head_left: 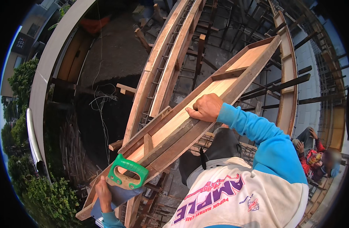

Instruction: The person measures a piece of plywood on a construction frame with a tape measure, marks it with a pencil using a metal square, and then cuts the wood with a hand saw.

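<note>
A long wooden formwork panel [170, 123], with side rails and short cross pieces, slants from the lower left to the upper right in front of me. My right hand [207, 107] is closed over its near rail, around the middle, with the thumb along the wood. At the lower left end, my left hand [103, 193] is closed at the blade of a hand saw [129, 167], thumb up; most of its fingers are hidden. The saw's green handle points away from that hand and rests over the panel. Its grey blade slopes down past my wrist.
Curved timber forms [153, 68] with steel bars between them run beyond the panel. Dark props [277, 87] and another form [286, 76] stand at right. Loose wire [103, 99] hangs at left. Another person [315, 159] is at the far right, lower down.
</note>
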### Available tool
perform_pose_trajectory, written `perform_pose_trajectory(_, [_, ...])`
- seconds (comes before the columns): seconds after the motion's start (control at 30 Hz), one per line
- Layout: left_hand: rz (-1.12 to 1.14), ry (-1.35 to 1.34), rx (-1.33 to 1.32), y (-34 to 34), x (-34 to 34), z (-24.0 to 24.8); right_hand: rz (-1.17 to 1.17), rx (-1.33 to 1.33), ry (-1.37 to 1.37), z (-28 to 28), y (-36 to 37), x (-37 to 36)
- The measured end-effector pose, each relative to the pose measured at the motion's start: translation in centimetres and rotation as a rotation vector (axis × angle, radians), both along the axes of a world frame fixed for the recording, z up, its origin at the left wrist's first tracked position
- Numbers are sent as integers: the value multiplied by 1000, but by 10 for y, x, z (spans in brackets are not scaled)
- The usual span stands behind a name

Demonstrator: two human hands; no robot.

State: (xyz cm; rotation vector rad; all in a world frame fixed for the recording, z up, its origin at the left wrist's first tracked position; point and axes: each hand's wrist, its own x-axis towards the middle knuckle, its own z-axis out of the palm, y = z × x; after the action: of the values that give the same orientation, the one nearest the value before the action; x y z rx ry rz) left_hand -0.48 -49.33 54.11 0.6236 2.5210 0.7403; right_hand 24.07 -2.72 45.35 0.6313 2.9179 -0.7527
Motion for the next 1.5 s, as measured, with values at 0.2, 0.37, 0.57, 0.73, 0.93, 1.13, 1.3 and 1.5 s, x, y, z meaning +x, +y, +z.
perform_pose_trajectory(0.2, [247,-146,181,-52,13,-25,179,89,143,15,-4,-85])
perform_pose_trajectory(0.37, [406,-153,234,-87,38,-61,353,118,130,13,-14,-145])
perform_pose_trajectory(0.57, [456,13,154,-121,64,-120,474,139,21,-11,-37,-192])
perform_pose_trajectory(0.73, [504,-146,114,-119,63,-131,498,110,-44,-45,-42,-214])
perform_pose_trajectory(0.93, [492,-141,58,-123,38,-149,511,131,-24,-90,-50,-237])
perform_pose_trajectory(1.13, [503,-77,77,-127,16,-189,500,101,-171,-105,-52,-251])
perform_pose_trajectory(1.3, [483,-10,15,-140,-12,-230,541,128,-197,-119,-61,-276])
perform_pose_trajectory(1.5, [429,-24,33,-157,-58,-242,495,152,-280,-127,-70,-312])
